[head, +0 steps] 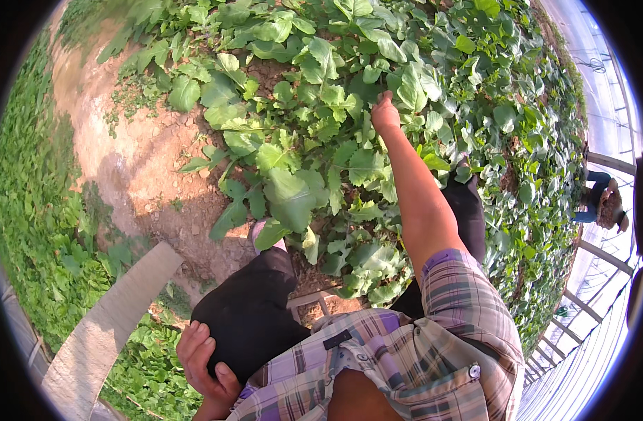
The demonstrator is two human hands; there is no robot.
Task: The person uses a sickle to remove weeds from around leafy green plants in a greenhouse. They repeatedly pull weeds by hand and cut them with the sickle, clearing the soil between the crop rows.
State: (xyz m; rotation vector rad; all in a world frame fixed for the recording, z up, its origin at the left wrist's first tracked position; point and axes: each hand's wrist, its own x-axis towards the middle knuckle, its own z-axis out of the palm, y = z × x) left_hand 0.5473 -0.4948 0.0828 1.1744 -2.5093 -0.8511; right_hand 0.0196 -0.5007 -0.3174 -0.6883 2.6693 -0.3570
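Note:
My right hand reaches forward among broad green leaves of leafy vegetable plants. Its fingers look curled in near the stems, but leaves and distance hide whether they grip one. My left hand rests over my left knee in black trousers, thumb apart from the fingers, holding nothing. Large lobed leaves stand between my legs, one of them lying over my left shoe.
Bare soil lies left of the plants, with another green bed beyond. A pale, flat post or strip rises at lower left. Part of a wooden frame shows beneath me. Another person in a hat is at far right by plastic sheeting.

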